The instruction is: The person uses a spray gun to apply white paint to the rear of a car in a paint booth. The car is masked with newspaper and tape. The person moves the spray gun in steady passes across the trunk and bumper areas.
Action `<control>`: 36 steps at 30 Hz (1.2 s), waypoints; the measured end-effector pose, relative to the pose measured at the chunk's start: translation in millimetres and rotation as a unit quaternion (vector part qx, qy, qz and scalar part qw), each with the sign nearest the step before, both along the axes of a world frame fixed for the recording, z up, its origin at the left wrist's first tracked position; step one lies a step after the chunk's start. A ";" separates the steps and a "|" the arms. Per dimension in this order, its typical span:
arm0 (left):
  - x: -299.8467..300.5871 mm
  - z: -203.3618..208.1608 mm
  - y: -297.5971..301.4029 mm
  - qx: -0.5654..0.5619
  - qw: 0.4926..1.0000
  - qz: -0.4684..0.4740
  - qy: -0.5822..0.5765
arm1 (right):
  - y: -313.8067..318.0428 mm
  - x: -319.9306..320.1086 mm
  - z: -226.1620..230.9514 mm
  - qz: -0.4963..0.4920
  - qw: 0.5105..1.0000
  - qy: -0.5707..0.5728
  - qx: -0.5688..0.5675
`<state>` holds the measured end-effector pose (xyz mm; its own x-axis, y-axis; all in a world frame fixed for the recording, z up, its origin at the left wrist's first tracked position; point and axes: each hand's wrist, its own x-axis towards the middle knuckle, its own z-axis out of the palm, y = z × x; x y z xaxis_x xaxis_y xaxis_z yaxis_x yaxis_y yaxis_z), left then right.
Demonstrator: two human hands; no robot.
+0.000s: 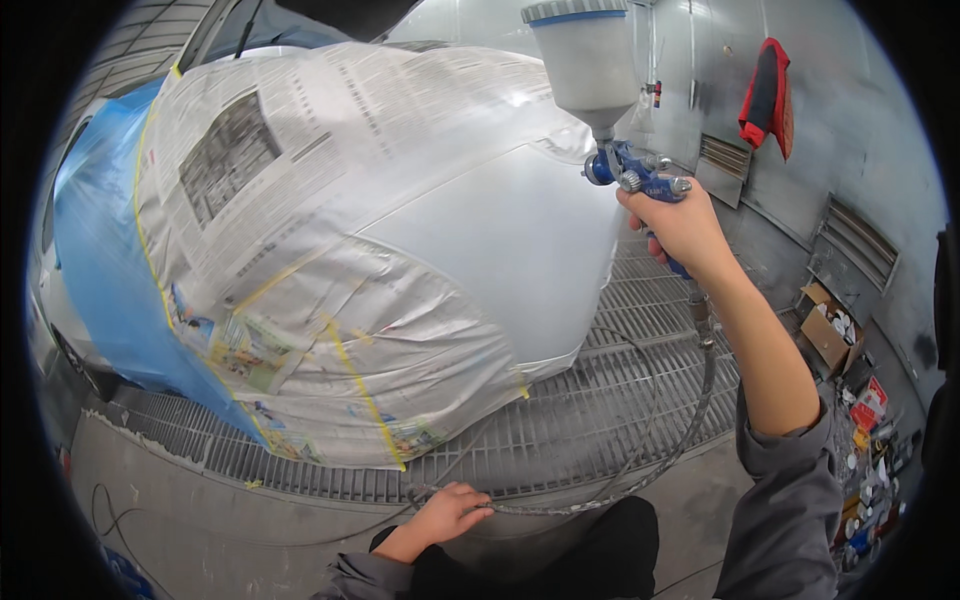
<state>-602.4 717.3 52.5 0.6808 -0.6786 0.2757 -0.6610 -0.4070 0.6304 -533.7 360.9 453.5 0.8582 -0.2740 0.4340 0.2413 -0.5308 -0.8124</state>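
My right hand [692, 228] is wrapped round the handle of a blue spray gun [628, 168], raised at the right of the car. A pale translucent paint cup [588, 65] with a grey lid stands upright on top of the gun. Low in the middle, my left hand [445, 517] grips the grey air hose [600, 500], which loops up to the gun's handle. The gun's nozzle points left, toward a bare whitish-grey body panel [490, 240], apart from it. Newspaper masking [370, 330] with yellow tape surrounds this panel.
Blue sheeting [110, 240] covers more of the car at left. Metal floor grating [300, 470] runs under and before the car. At right stand an open cardboard box [832, 335] and several cans and bottles. A red and black garment [767, 100] hangs on the wall.
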 end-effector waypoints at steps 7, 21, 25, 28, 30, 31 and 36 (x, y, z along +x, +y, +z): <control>-13.5 -34.0 74.6 -0.033 0.999 0.031 -0.006 | 125.5 -15.1 -23.8 0.055 0.998 -0.002 -0.004; -34.9 -62.8 117.9 -0.001 0.998 0.062 0.030 | 172.4 -3.8 -80.2 0.200 0.976 0.040 0.077; -29.7 -53.0 94.7 0.021 0.998 0.051 0.017 | 111.6 -0.2 -80.8 0.130 0.984 0.039 0.120; -25.5 -44.4 70.2 0.026 0.999 0.037 -0.004 | 62.4 1.0 -78.3 0.078 0.988 0.023 0.133; -21.9 -40.1 52.2 0.024 0.999 0.029 -0.022 | 30.3 0.7 -76.8 0.058 0.987 0.010 0.150; -21.1 -36.6 44.7 0.026 0.999 0.028 -0.024 | 15.4 1.9 -77.1 0.053 0.986 0.002 0.155; -14.0 -23.7 6.3 0.035 0.999 0.015 -0.026 | -48.1 0.3 -73.2 -0.005 0.983 -0.026 0.180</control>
